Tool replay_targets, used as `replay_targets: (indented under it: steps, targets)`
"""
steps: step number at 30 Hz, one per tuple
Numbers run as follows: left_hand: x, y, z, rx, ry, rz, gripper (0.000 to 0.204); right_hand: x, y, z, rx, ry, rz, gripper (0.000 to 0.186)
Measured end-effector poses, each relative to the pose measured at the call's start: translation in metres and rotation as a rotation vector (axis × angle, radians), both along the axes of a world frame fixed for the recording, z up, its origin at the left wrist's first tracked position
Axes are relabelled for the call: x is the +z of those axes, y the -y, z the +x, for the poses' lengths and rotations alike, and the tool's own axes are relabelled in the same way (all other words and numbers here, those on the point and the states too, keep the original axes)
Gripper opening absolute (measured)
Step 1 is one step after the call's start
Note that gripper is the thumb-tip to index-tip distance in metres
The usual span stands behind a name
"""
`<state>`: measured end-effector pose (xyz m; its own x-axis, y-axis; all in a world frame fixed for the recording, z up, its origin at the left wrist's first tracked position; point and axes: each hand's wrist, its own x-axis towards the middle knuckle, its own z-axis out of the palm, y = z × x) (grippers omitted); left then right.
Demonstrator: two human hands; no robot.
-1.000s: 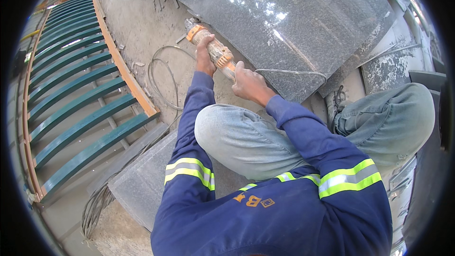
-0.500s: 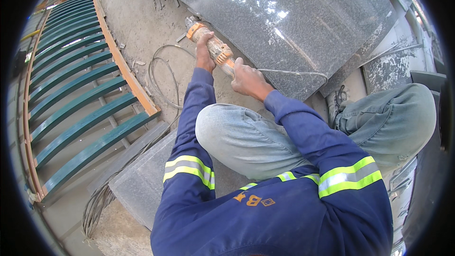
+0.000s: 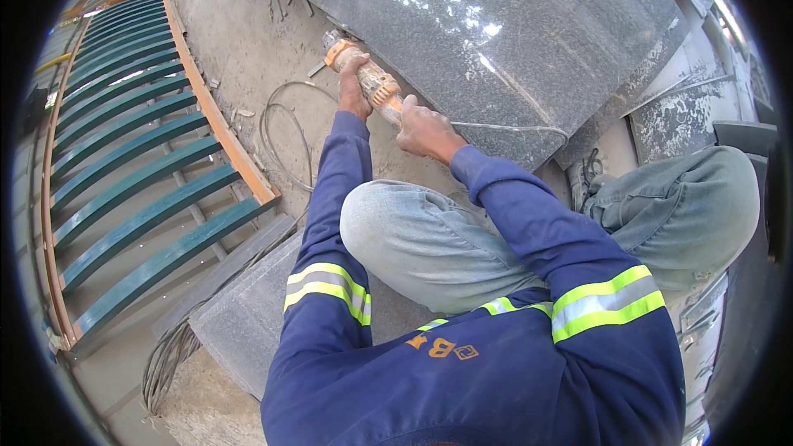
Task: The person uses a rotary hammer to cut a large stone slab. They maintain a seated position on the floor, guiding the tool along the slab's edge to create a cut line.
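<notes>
An angle grinder (image 3: 380, 88), orange and coated in pale dust, is held in both my hands. My left hand (image 3: 353, 87) is closed around its body, behind the head. Farther back, my right hand (image 3: 424, 130) grips the orange rear end, where a grey cord (image 3: 504, 126) runs out to the right. The grinder's head (image 3: 332, 40) is at the left edge of a dark polished stone slab (image 3: 462, 41). Whether its disc touches the slab's edge cannot be made out.
On the left lies a long frame with green slats and orange rails (image 3: 188, 62). Looped cable (image 3: 270, 128) rests on the concrete near my left arm. A bundle of wires (image 3: 169, 355) and a grey slab (image 3: 248, 314) are at lower left. More stone pieces (image 3: 677, 116) stand at right.
My right hand and the grinder's rear end have shifted slightly left and up. The left hand has moved a little with the tool; both grips stay closed.
</notes>
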<state>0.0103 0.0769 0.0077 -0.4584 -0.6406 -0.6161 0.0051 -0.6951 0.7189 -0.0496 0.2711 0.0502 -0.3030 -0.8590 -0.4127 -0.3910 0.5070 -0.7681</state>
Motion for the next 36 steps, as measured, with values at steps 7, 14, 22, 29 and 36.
replay_targets:
  steps: [7, 14, 22, 29, 36]
  targets:
    - [0.016, -0.029, 0.001, -0.006, 0.013, -0.005, 0.035, 0.004, -0.026, 0.005, 0.004, 0.031, -0.001, 0.036]
    - [0.018, -0.045, 0.008, -0.003, 0.009, -0.003, 0.037, 0.010, -0.042, 0.009, 0.014, 0.036, 0.016, 0.038]
    - [0.019, -0.038, 0.004, 0.008, 0.014, -0.031, 0.035, 0.000, -0.033, 0.007, 0.004, 0.043, -0.028, 0.038]
    - [0.014, -0.025, 0.001, -0.022, 0.012, -0.015, 0.035, -0.003, -0.018, 0.004, 0.005, 0.034, -0.019, 0.037]
    - [-0.001, -0.006, 0.000, -0.009, 0.027, -0.015, 0.034, -0.005, -0.006, 0.001, -0.007, 0.003, -0.022, 0.034]
